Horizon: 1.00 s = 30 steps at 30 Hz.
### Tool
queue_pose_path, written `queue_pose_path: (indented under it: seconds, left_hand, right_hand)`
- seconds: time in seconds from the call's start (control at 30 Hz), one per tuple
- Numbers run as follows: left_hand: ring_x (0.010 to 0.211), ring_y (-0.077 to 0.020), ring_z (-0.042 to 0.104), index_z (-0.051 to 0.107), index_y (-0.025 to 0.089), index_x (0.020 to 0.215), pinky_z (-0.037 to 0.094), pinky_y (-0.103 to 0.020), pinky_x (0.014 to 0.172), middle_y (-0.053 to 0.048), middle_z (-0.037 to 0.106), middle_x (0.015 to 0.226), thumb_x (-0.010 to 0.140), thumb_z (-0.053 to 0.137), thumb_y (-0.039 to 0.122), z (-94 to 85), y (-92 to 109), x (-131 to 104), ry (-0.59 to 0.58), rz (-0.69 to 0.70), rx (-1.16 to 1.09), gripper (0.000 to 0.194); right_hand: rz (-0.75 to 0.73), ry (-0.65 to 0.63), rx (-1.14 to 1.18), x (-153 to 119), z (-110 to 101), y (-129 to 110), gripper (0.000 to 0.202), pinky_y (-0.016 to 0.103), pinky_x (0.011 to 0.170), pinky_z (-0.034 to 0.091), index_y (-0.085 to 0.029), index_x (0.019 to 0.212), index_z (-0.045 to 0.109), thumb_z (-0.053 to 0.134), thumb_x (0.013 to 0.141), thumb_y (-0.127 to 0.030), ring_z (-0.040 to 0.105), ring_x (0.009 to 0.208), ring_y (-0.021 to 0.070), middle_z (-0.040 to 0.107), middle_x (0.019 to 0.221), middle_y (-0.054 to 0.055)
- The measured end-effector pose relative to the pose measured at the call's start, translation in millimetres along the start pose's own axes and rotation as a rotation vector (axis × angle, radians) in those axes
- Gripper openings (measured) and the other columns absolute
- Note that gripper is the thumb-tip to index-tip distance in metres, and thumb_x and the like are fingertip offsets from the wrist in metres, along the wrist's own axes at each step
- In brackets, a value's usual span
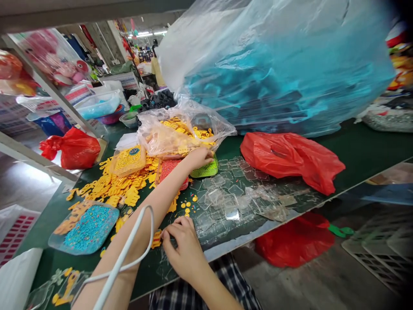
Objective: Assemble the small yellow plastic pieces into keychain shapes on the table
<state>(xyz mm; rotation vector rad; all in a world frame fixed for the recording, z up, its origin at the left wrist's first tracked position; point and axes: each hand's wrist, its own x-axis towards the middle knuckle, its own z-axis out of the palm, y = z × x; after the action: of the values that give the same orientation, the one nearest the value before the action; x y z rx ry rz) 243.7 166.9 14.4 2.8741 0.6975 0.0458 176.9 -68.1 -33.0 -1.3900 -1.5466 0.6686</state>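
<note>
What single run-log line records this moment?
left hand: reaching at green tray | right hand: on table edge | yellow pieces: scattered

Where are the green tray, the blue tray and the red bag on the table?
green tray (206,171): head view, its front edge.
blue tray (92,228): head view, its middle.
red bag (290,159): head view, its middle.

left hand (200,157) on clear bag (180,129) | right hand (183,247) maybe pinching yellow piece (157,238)

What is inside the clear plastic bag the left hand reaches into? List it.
The clear plastic bag holds a heap of yellow pieces. The left hand rests at its open edge. The crinkled film and glare hide the lower layers, so anything beneath the yellow cannot be seen.
</note>
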Motion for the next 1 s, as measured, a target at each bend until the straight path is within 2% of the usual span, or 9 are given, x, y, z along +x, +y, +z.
queue_pose_path:
  seconds: [0.13,0.3,0.47,0.57,0.63,0.7,0.77,0.87,1.0]
  left_hand:
    - [0.1,-0.0249,0.059,0.073,0.013,0.093,0.045,-0.03,0.085,-0.011,0.066,0.102,0.081,0.066,0.033,7.6,1,4,0.016,-0.032,0.052,0.023]
    - [0.092,-0.0192,0.061,0.073,0.011,0.078,0.044,-0.023,0.082,-0.005,0.065,0.09,0.081,0.065,0.023,8.9,6,4,0.03,-0.091,0.067,0.015]
    - [0.094,-0.023,0.06,0.074,0.013,0.085,0.045,-0.03,0.082,-0.009,0.065,0.095,0.083,0.069,0.025,-8.5,19,-24,0.117,-0.144,0.032,0.014]
    - [0.096,-0.0211,0.057,0.074,0.017,0.089,0.044,-0.031,0.084,-0.007,0.062,0.097,0.091,0.059,0.029,-19.8,32,-71,0.297,-0.148,-0.059,0.019]
    - [0.092,-0.0191,0.057,0.074,0.02,0.087,0.044,-0.031,0.085,-0.004,0.061,0.092,0.093,0.056,0.034,-23.2,40,-113,0.445,-0.142,-0.146,0.023]
    - [0.091,-0.0187,0.056,0.073,0.02,0.086,0.044,-0.031,0.085,-0.004,0.06,0.092,0.092,0.057,0.038,-21.6,46,-160,0.526,-0.194,-0.195,0.025]
    - [0.089,-0.0184,0.056,0.073,0.022,0.086,0.045,-0.032,0.083,-0.003,0.061,0.09,0.092,0.058,0.039,-14.3,48,-206,0.532,-0.265,-0.236,0.024]
    - [0.09,-0.0196,0.059,0.074,0.022,0.086,0.046,-0.034,0.083,-0.004,0.065,0.092,0.091,0.058,0.04,5.7,47,-263,0.456,-0.349,-0.28,0.025]
    - [0.086,-0.0195,0.06,0.075,0.023,0.084,0.047,-0.034,0.08,-0.004,0.068,0.088,0.092,0.056,0.04,37.0,45,-307,0.395,-0.381,-0.322,0.027]
  right_hand:
    - [-0.005,0.001,-0.003,0,0,1,0.022,0.034,0.082,0.04,-0.021,0.069,0.055,0.048,0.088,-0.012,0.05,0.085,0.0182,0.063,0.072,0.0]
    - [0.005,0.003,0.012,0,1,2,0.021,0.034,0.082,0.039,-0.021,0.07,0.056,0.049,0.087,-0.011,0.049,0.085,0.0187,0.063,0.073,0.001]
    - [-0.011,0.01,0.009,1,0,3,0.023,0.035,0.082,0.039,-0.021,0.07,0.057,0.047,0.089,-0.013,0.049,0.085,0.0194,0.062,0.073,0.001]
    - [-0.013,0.012,0.037,0,-1,4,0.022,0.036,0.083,0.04,-0.022,0.072,0.059,0.047,0.089,-0.014,0.05,0.086,0.0199,0.064,0.075,0.002]
    - [-0.015,0.005,0.046,-1,-1,4,0.022,0.037,0.084,0.04,-0.023,0.075,0.062,0.046,0.089,-0.015,0.05,0.088,0.02,0.065,0.079,0.002]
    - [-0.024,-0.001,0.036,-2,-1,5,0.022,0.037,0.085,0.041,-0.023,0.078,0.064,0.046,0.089,-0.016,0.052,0.089,0.0199,0.065,0.081,0.003]
    - [-0.034,-0.002,0.024,-3,-1,5,0.023,0.037,0.086,0.041,-0.023,0.078,0.064,0.045,0.089,-0.016,0.053,0.09,0.0194,0.064,0.082,0.003]
    - [-0.043,-0.023,0.032,-5,-1,6,0.025,0.038,0.088,0.039,-0.024,0.077,0.065,0.044,0.09,-0.017,0.055,0.087,0.0182,0.066,0.081,0.002]
    - [-0.045,-0.086,0.036,-7,1,7,0.025,0.041,0.093,0.035,-0.024,0.075,0.066,0.045,0.09,-0.018,0.056,0.085,0.0181,0.068,0.081,0.001]
